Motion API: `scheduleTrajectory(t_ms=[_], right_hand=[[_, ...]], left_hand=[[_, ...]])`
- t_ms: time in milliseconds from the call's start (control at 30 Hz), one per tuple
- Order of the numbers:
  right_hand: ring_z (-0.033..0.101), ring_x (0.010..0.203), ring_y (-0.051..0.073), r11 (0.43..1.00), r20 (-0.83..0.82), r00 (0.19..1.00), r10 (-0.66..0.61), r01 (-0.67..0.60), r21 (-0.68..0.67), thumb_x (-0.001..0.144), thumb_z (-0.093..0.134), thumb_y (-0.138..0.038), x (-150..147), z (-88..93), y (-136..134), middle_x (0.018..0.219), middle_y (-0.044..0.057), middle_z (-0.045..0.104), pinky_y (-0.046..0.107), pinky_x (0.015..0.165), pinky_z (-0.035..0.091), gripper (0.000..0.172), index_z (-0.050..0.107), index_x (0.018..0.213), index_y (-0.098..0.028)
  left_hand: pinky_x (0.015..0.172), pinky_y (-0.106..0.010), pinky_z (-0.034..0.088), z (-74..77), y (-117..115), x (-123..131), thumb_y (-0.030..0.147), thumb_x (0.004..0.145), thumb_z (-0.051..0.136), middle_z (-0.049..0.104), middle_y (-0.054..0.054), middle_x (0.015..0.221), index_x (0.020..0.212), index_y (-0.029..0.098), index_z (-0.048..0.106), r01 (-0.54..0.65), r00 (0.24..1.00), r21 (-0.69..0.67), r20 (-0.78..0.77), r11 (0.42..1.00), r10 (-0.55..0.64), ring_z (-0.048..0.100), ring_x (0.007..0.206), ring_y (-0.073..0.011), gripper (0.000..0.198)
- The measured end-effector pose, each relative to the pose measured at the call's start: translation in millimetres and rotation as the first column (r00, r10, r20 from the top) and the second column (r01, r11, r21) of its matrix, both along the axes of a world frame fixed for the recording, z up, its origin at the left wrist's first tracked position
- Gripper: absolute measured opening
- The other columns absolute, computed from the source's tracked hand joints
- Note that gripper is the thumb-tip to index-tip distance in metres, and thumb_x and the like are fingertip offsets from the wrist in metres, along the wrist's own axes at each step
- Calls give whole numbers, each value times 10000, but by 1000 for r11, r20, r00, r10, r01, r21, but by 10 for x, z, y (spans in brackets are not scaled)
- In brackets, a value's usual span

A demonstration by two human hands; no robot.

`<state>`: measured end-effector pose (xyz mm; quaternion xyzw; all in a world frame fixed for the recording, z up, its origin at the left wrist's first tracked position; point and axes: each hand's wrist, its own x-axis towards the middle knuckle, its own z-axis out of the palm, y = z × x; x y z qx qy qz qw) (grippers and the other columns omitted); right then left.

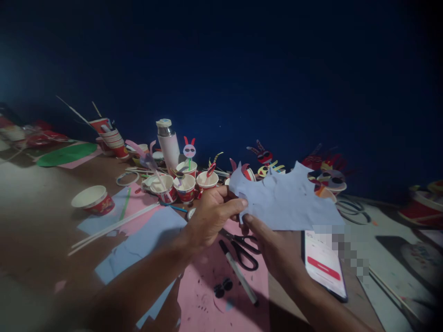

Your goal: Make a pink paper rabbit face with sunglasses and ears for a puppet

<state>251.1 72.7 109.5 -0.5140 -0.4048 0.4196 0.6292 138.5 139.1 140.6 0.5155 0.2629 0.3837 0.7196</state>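
Note:
A light blue sheet of paper (287, 198) with a cut, jagged upper edge is held up over the table between both hands. My left hand (211, 214) pinches its left end between thumb and fingers. Just below and to the right, my right hand (263, 235) grips the lower left edge, thumb on the near side. Beneath the hands lie black-handled scissors (245, 253), their blades partly hidden by my left hand. A white marker with black ends (238, 274) rests on a pink sheet (204, 304), beside small black sunglasses-shaped pieces (223, 288).
Paper cups (185, 186) holding paper animal figures stand along the back, near a pink thermos (169, 147). A lit phone (325, 267) lies at right. Left are white sticks (114, 227), blue paper scraps (138, 244), a tilted cup (92, 200) and a green paper disc (67, 155).

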Motion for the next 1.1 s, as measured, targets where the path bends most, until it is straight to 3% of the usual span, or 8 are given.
scheduleTrajectory(t_ms=[133,400,667,933,1100], right_hand=[[536,664,162,1000,-10,1000,1,-1,-1,762,618,-249,6,-1,-5,708,5,602,312,660,456,62,592,748,-194],[518,656,159,993,35,999,-20,16,118,761,638,-313,18,-168,49,695,-2,589,307,636,439,123,607,736,-197],[533,679,161,999,35,999,-15,13,51,756,640,-348,6,-167,37,756,8,614,303,642,441,161,623,791,-191],[527,654,154,999,50,998,-38,38,-4,757,637,-341,0,-188,26,710,0,598,277,595,423,156,609,729,-190],[536,624,162,998,32,997,-64,64,-6,758,611,-355,29,-240,60,652,3,603,291,596,418,185,623,680,-187]], left_hand=[[479,-203,438,-8,4,0,192,692,611,586,0,619,737,127,564,9,1000,-5,7,1000,-9,533,494,-87,92],[482,-212,449,-8,21,10,196,688,611,579,3,615,741,128,555,19,1000,-20,-1,1000,-19,535,491,-92,102],[493,-190,436,-19,27,2,173,692,605,567,7,612,732,122,555,19,1000,-15,-2,1000,-19,526,510,-81,82],[530,-235,458,-58,24,2,186,725,589,571,5,621,748,134,566,57,998,1,6,998,-57,535,525,-101,61],[522,-202,418,-57,24,-7,164,684,610,576,4,599,738,124,571,58,998,-1,-17,998,-58,529,517,-84,77]])
